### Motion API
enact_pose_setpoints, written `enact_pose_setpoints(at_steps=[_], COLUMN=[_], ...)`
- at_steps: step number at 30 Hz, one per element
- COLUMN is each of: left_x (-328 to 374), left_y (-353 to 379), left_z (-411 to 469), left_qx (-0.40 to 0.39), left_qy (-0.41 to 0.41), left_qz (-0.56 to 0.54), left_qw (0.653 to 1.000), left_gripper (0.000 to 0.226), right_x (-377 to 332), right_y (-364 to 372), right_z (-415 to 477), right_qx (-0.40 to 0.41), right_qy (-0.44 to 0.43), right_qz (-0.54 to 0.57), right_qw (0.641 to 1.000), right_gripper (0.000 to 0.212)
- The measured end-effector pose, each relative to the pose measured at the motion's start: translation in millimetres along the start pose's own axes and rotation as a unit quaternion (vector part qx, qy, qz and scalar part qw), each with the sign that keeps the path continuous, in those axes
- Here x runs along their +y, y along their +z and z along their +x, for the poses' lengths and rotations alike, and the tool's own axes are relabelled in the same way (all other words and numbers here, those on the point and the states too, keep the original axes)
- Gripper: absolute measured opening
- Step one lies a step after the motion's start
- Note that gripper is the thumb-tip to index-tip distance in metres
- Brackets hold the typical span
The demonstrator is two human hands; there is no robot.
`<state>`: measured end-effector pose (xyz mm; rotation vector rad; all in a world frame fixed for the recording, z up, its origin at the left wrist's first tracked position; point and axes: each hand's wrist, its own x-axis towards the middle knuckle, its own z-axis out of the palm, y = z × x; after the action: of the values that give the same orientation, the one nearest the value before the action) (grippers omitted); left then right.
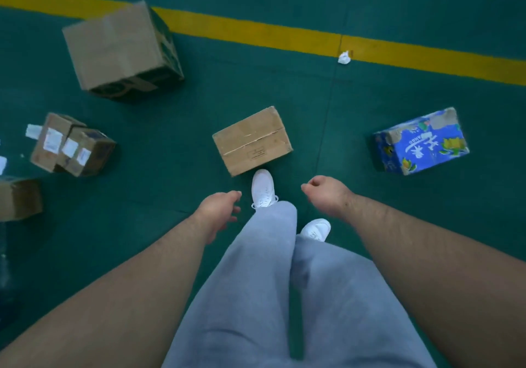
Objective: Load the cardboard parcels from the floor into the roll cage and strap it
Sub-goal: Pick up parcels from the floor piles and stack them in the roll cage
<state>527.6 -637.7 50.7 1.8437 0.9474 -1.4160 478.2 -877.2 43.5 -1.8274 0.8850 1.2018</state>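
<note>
A small plain brown parcel (pixel 252 141) lies on the green floor straight ahead, just past my front shoe (pixel 263 186). My left hand (pixel 217 211) hangs below and left of it, fingers relaxed, holding nothing. My right hand (pixel 327 194) hovers to the parcel's lower right with fingers loosely curled and nothing in it. A large brown box (pixel 116 48) sits at the upper left. A blue printed carton (pixel 421 142) lies at the right. Two small labelled parcels (pixel 71 145) lie together at the left. The roll cage is out of view.
A yellow floor line (pixel 256 35) crosses the top of the view, with a crumpled white scrap (pixel 344 57) on its near edge. Another brown parcel (pixel 20 198) is cut off by the left edge. My grey trouser legs fill the lower middle.
</note>
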Motion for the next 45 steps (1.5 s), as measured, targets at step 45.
enact_pose_setpoints(at_steps=[45], left_x=[201.4], left_y=[260.0], left_z=[381.3], left_qx=[0.262], left_qy=[0.134], left_qz=[0.307], left_qw=[0.905], left_gripper=[0.129], right_x=[193.5], right_y=[-158.5], right_z=[423.9], right_qx=[0.416], right_qy=[0.252], right_qz=[0.021], right_qw=[0.874], right_gripper=[0.077])
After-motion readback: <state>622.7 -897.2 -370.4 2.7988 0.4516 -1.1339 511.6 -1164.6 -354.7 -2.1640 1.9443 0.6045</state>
